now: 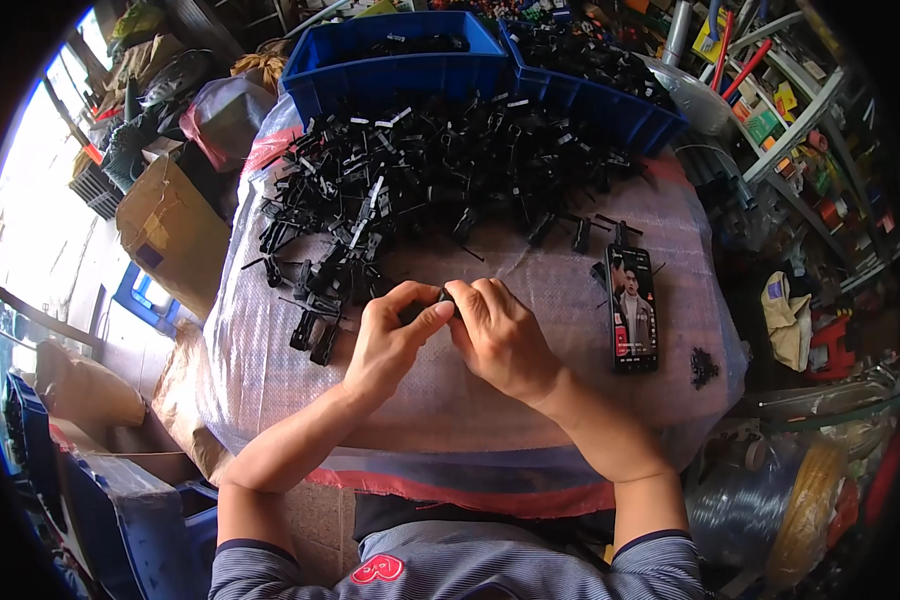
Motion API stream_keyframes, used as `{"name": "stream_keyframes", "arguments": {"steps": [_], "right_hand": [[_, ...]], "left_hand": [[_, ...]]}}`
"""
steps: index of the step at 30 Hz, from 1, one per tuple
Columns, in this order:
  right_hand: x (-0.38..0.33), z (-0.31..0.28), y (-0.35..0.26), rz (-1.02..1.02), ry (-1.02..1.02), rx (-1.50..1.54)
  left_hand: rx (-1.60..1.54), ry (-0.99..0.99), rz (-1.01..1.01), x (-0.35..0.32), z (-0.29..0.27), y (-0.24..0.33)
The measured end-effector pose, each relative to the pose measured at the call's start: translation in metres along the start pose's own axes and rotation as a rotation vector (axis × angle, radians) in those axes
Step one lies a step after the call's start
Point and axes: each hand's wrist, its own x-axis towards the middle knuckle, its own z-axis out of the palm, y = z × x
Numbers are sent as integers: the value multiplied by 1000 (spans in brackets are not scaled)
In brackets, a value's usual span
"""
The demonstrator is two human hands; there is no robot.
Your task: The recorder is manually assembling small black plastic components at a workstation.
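My left hand (pixel 395 330) and my right hand (pixel 500 335) meet over the near middle of the sack-covered table (pixel 450 420). Between their fingertips is a small black plastic part (pixel 447 296), mostly covered by the fingers. Both hands are closed on it, the left thumb pressed along its near side. Beyond them spreads a big heap of black plastic parts (pixel 420 180) with thin stems sticking out. A few of these parts lie loose just left of my left hand.
Two blue bins (pixel 395 75) of black parts stand behind the heap. To the right lie a lit smartphone (pixel 633 310) and a small cluster of black bits (pixel 704 367). A cardboard box (pixel 175 225) is at the left; a spool of clear line (pixel 750 510) sits lower right.
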Motion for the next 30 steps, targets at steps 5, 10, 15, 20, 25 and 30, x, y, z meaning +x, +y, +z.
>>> {"name": "stream_keyframes", "arguments": {"steps": [5,10,15,20,25,30], "right_hand": [[-3,7,0,-23,-35,-80],[1,2,-2,-58,-154,-189],[3,-1,-2,-71,-178,-222],[3,-5,-3,-75,-166,-181],[3,-7,-6,-4,-151,-112],[3,1,-9,118,-91,-3]], "left_hand": [[7,-24,22,3,-5,-4],[-135,-44,-46,4,-8,1],[-145,-25,-40,3,-8,4],[-202,-65,-73,4,-10,1],[-128,-73,-25,4,-6,0],[66,18,114,-4,-2,-4]]}}
